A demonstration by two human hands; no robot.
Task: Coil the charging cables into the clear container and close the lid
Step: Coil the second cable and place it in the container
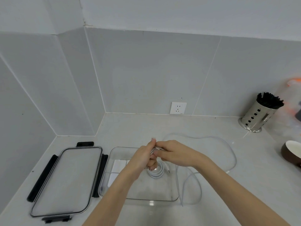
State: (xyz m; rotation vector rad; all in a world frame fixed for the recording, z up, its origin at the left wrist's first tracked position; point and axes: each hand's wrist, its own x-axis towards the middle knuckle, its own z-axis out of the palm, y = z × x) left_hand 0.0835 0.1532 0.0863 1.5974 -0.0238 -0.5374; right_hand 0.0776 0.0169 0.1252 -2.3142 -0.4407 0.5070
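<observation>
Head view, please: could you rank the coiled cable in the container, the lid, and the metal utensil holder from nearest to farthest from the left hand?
1. coiled cable: in the clear container, just under the left hand.
2. lid: on the counter, to the container's left.
3. metal utensil holder: far right, by the wall.

The left hand (pixel 145 158) and its forearm hide part of the white blocks (pixel 118 167) in the container (pixel 175 185), so their kind is unclear. At the right edge the bowl (pixel 291 152) is cut off, and the orange-and-clear thing (pixel 293 101) beyond it is blurred.
</observation>
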